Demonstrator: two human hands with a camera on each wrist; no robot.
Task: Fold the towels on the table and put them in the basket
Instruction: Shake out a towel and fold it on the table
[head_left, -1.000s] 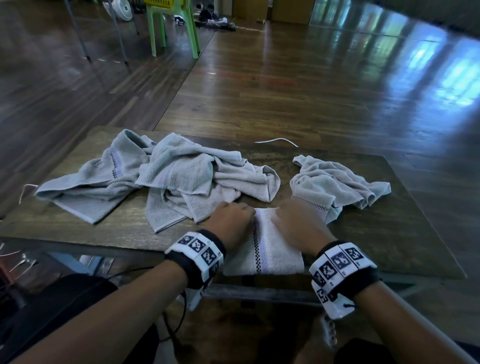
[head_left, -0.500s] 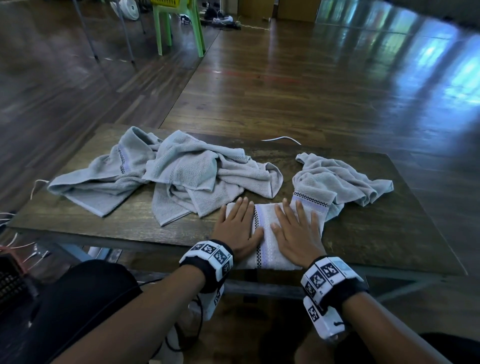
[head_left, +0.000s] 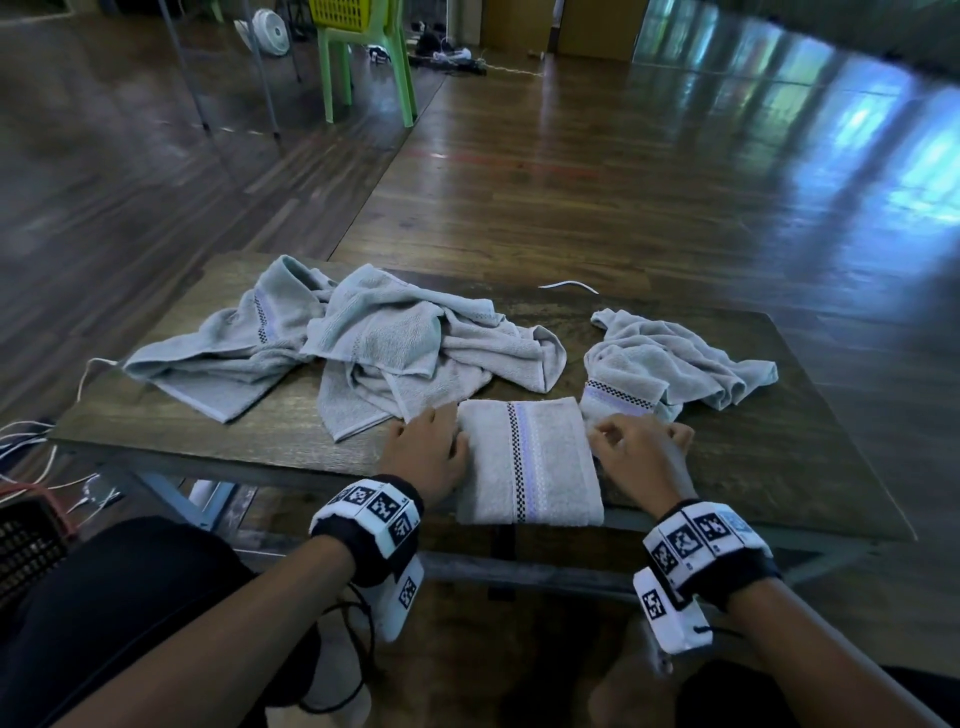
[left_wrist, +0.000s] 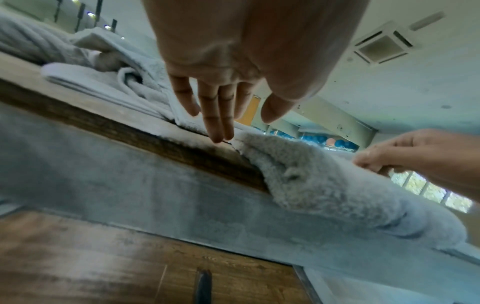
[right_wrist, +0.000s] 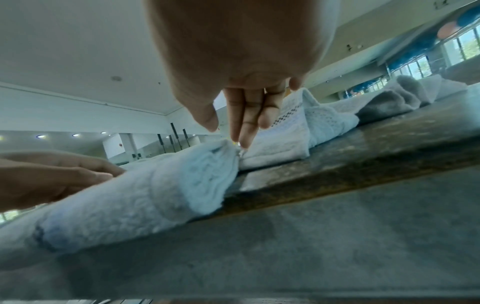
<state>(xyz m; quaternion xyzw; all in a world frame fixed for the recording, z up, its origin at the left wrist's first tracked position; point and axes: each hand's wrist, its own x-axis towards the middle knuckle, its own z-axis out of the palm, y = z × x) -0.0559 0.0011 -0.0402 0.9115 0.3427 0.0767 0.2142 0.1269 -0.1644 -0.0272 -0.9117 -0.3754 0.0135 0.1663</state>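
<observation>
Since the folded towel (head_left: 530, 460) already lies as a neat rectangle at the near edge of the bench (head_left: 779, 457), its front slightly overhanging, the step in hand looks like lifting it for the basket. To do that well, I judge both hands should slide under the two short sides together and pinch all layers at once, so the fold does not fall open; lift level, keep the striped band on top.

Left hand (head_left: 428, 457): at the towel's left edge, fingers nearly straight and pointing down, fingertips (left_wrist: 218, 135) touching the edge where it meets the bench. Relaxed, gripping nothing.

Right hand (head_left: 641, 460): at the towel's right edge, fingers partly bent, fingertips (right_wrist: 242, 142) touching the far right corner. No firm pinch visible; thumb stands apart from the cloth.

Unfolded towels: a heap (head_left: 363, 348) left and centre, one crumpled towel (head_left: 670, 364) right, just beyond the right hand. A dark basket (head_left: 26, 551) shows at the far left edge, below bench level.
</observation>
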